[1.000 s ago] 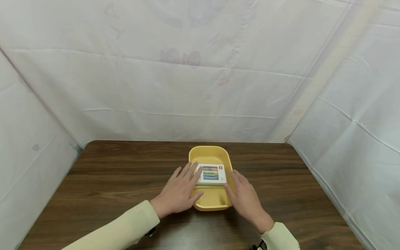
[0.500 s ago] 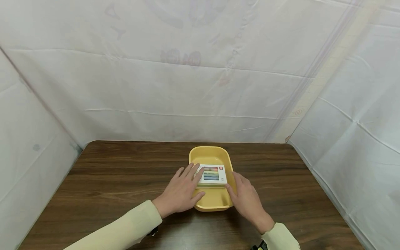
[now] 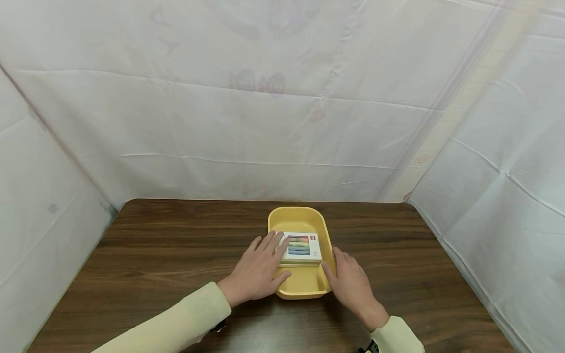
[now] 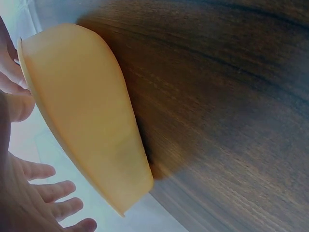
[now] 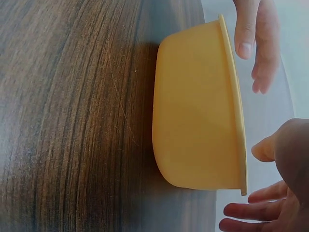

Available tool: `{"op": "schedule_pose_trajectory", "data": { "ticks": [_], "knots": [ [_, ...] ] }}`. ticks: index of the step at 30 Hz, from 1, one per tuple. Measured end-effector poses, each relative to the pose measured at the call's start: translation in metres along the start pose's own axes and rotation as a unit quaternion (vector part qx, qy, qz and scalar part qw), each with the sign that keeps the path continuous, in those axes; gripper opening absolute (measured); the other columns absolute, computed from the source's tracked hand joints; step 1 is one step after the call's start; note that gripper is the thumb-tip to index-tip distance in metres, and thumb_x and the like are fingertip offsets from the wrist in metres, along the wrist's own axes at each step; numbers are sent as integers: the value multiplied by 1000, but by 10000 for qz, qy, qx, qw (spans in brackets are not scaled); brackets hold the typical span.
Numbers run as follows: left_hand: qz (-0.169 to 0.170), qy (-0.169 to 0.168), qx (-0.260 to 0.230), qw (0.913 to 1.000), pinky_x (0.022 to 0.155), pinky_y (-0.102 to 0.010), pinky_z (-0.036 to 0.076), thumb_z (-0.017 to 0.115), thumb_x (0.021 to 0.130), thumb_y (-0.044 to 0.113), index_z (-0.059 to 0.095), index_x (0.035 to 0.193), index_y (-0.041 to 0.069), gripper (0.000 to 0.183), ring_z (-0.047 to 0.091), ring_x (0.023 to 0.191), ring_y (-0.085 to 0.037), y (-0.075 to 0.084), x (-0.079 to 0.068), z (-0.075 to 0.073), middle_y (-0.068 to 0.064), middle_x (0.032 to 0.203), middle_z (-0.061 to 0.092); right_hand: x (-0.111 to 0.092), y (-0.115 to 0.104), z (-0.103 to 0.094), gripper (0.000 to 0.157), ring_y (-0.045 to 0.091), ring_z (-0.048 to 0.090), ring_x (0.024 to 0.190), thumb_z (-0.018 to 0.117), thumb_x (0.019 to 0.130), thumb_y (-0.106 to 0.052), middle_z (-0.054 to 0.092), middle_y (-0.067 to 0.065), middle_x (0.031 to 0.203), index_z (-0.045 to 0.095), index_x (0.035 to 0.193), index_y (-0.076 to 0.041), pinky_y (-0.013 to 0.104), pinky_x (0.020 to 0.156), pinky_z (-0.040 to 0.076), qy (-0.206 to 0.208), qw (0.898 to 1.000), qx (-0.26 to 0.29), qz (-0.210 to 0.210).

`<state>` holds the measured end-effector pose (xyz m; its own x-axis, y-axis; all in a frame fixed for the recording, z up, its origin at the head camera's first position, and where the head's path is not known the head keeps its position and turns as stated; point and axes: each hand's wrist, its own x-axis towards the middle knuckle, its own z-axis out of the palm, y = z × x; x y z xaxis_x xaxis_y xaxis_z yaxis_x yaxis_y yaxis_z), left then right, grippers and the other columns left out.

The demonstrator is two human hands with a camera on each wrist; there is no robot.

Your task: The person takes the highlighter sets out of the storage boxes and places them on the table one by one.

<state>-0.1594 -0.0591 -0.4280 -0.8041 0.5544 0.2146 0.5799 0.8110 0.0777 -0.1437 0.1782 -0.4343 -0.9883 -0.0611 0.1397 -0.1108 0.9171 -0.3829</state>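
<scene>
A yellow plastic bin (image 3: 302, 283) with rounded corners stands on the table in the head view. Inside it lies a flat white box (image 3: 312, 252) with a row of coloured sticks on its face. My left hand (image 3: 260, 269) is spread over the bin's left rim, its outstretched fingers overlapping the box's left end. At the right rim is my right hand (image 3: 353, 284), thumb on the inner side and fingers along the outside. In the right wrist view, the right thumb (image 5: 264, 149) is apart from the bin's rim, its fingers loosely extended. The left wrist view shows the left fingers (image 4: 58, 191) extended.
The dark wood-grain table (image 3: 190, 235) extends on both sides of the bin. A white sheet (image 3: 282, 127) with creases and faint prints rises behind the table's back edge. More sheeting (image 3: 507, 196) hangs along the right side, and also along the left.
My right hand has shifted slightly to the right and toward me, its fingertips now outside the rim. The left hand, the box and the bin look nearly unchanged.
</scene>
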Motion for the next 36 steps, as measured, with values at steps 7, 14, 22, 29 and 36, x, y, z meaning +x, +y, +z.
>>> {"op": "schedule_pose_trajectory", "data": {
  "ticks": [7, 14, 22, 29, 36],
  "knots": [
    [25, 36, -66, 10000, 110, -54, 34, 53, 94, 49, 39, 147, 7, 69, 35, 142, -32, 1, 1, 0, -15, 152, 38, 0, 1, 1, 54, 36, 64, 106, 59, 95, -34, 64, 23, 120, 53, 132, 4, 54, 84, 51, -100, 9999, -67, 72],
    [38, 28, -38, 10000, 111, -53, 33, 53, 95, 49, 38, 148, 7, 69, 34, 142, -32, 1, 2, 2, -15, 153, 37, 1, 3, 1, 49, 31, 67, 98, 61, 93, -33, 67, 19, 114, 57, 126, 3, 51, 78, 53, -71, 9999, -122, 95],
    [49, -80, -30, 10000, 112, -53, 32, 50, 96, 50, 37, 148, 8, 68, 33, 143, -32, 2, 3, 5, -14, 154, 36, 2, 6, 2, 44, 19, 64, 80, 64, 92, -33, 68, 12, 102, 59, 121, 0, 42, 65, 51, -86, 9997, -125, 165],
    [106, -98, 23, 9999, 112, -53, 32, 49, 96, 50, 37, 149, 8, 68, 33, 143, -32, 2, 6, 7, -14, 154, 36, 4, 6, 1, 38, 12, 54, 68, 64, 91, -33, 64, 3, 86, 61, 114, -3, 33, 56, 43, -199, 9994, -19, 281],
    [127, -123, 53, 9998, 113, -52, 32, 49, 96, 49, 35, 149, 9, 68, 33, 143, -32, 2, 8, 8, -13, 153, 37, 6, 7, -1, 28, 12, 48, 58, 63, 92, -33, 54, -1, 70, 61, 98, -6, 28, 50, 35, -373, 9985, 113, 382]
  ]
}}
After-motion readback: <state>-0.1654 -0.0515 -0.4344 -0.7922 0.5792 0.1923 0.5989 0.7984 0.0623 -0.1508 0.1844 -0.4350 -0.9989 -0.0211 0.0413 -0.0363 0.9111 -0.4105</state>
